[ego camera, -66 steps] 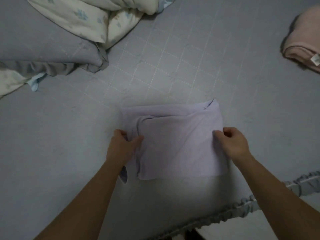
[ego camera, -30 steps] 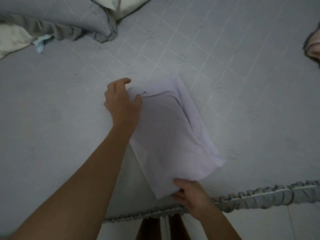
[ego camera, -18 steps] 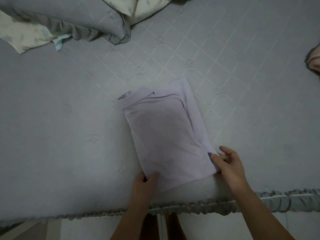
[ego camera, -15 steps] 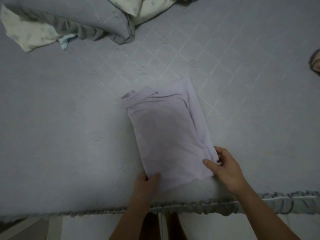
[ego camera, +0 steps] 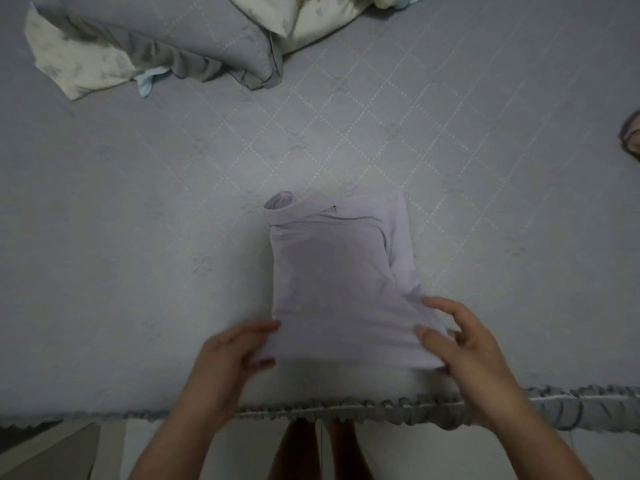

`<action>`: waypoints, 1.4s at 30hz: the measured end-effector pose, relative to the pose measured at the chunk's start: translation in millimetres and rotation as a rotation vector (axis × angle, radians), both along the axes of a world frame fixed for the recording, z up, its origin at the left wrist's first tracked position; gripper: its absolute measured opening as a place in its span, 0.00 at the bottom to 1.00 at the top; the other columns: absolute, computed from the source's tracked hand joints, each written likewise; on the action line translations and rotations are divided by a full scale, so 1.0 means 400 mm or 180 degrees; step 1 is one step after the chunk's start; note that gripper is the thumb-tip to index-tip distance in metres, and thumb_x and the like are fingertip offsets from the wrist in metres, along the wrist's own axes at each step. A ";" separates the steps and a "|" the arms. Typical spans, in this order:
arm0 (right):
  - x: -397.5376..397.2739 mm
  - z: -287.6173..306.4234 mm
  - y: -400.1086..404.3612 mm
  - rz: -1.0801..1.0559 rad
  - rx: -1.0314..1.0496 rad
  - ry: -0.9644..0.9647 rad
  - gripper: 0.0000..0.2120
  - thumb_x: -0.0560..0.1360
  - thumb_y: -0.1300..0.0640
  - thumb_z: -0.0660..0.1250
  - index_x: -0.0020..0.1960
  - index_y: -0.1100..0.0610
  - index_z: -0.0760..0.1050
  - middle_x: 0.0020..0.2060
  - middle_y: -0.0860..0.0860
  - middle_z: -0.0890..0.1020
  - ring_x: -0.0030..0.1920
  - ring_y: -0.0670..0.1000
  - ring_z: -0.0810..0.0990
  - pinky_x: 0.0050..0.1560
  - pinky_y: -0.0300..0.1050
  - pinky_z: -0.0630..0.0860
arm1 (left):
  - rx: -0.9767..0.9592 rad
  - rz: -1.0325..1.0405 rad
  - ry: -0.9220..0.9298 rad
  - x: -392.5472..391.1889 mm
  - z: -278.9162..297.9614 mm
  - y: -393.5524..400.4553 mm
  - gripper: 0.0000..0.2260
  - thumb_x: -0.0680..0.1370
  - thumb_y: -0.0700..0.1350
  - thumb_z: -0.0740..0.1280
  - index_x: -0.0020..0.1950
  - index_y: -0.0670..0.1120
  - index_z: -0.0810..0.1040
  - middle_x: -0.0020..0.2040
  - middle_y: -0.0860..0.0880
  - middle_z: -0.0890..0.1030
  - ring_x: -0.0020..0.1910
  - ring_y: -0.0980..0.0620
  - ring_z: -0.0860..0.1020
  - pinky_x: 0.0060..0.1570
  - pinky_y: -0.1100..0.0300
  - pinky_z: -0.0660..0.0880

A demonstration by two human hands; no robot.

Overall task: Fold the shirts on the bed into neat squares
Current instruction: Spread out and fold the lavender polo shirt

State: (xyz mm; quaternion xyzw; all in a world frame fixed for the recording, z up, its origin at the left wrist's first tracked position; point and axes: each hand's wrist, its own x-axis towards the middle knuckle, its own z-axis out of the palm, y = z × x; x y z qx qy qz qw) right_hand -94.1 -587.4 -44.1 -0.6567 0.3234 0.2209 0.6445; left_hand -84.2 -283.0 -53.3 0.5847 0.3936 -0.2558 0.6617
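Note:
A pale lilac shirt [ego camera: 339, 271], folded into a tall rectangle, lies on the grey quilted bed [ego camera: 138, 237] near its front edge. A rolled bit of fabric sticks out at the shirt's far left corner. My left hand [ego camera: 235, 351] grips the near left corner, thumb on top and fingers tucked under. My right hand [ego camera: 460, 344] pinches the near right corner, where the cloth bunches into creases. Both near corners look slightly lifted off the bed.
A grey pillow [ego camera: 166, 32] and a cream floral quilt [ego camera: 79, 67] are heaped at the far left. A pink garment [ego camera: 632, 136] peeks in at the right edge. The bed's ruffled hem [ego camera: 381, 408] runs along the front, with the floor and my legs below.
The shirt was turned from lying wide to lying lengthwise away from me. Both hands moved to its near end and now grip the two near corners; the shirt has straightened.

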 end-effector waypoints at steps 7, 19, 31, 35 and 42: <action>0.417 0.000 0.004 -0.0046 0.0325 0.0560 0.07 0.78 0.54 0.67 0.48 0.58 0.78 0.31 0.53 0.81 0.26 0.49 0.80 0.31 0.45 0.82 | -0.1071 0.0253 -0.0347 0.357 -0.003 -0.002 0.15 0.72 0.41 0.62 0.57 0.41 0.79 0.58 0.42 0.83 0.55 0.46 0.83 0.47 0.58 0.80; 0.326 -0.216 0.097 0.1084 -0.2402 -0.0008 0.27 0.72 0.42 0.71 0.63 0.58 0.69 0.53 0.57 0.77 0.55 0.61 0.78 0.49 0.49 0.73 | 0.2455 -0.0984 -0.1016 0.403 -0.242 -0.066 0.15 0.77 0.54 0.69 0.57 0.46 0.76 0.51 0.46 0.78 0.47 0.48 0.77 0.44 0.61 0.71; 0.279 -0.223 0.086 0.0377 -0.2758 -0.0322 0.23 0.70 0.59 0.71 0.63 0.59 0.72 0.59 0.59 0.76 0.61 0.61 0.73 0.59 0.51 0.70 | 0.2286 -0.0738 -0.1266 0.445 -0.238 -0.093 0.08 0.75 0.44 0.72 0.50 0.47 0.75 0.47 0.53 0.77 0.44 0.54 0.76 0.43 0.69 0.68; 0.329 -0.216 0.204 0.1706 -0.3187 -0.1352 0.36 0.73 0.54 0.67 0.77 0.62 0.60 0.77 0.61 0.60 0.78 0.61 0.56 0.75 0.59 0.52 | 0.3281 -0.1614 -0.2506 0.441 -0.226 -0.133 0.20 0.75 0.40 0.65 0.67 0.44 0.75 0.72 0.40 0.69 0.70 0.42 0.69 0.68 0.52 0.63; 0.364 -0.360 0.169 0.2924 -0.3350 -0.1383 0.35 0.80 0.43 0.54 0.80 0.60 0.50 0.80 0.57 0.52 0.80 0.56 0.48 0.78 0.54 0.43 | 0.3569 -0.3818 -0.2538 0.418 -0.377 -0.115 0.29 0.80 0.57 0.52 0.80 0.47 0.57 0.80 0.42 0.56 0.79 0.43 0.54 0.76 0.42 0.51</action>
